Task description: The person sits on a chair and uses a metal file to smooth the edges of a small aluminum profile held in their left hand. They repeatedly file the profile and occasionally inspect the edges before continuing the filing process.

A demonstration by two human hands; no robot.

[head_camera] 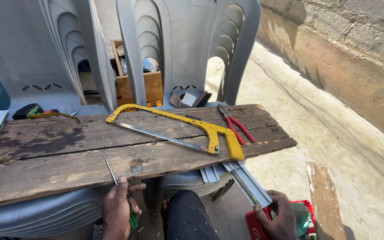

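Gripped in the left hand (116, 209), a green-handled screwdriver (112, 174) is laid over the plank's (45, 160) near edge; rightward, a yellow hacksaw (210, 130) is left near open boards. An aluminium strip (247, 182), partly hidden underneath, is clasped by the right hand (278, 218).

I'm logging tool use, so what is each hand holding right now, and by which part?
The left hand grips a screwdriver by its green handle. The right hand holds an aluminium profile strip at its near end.
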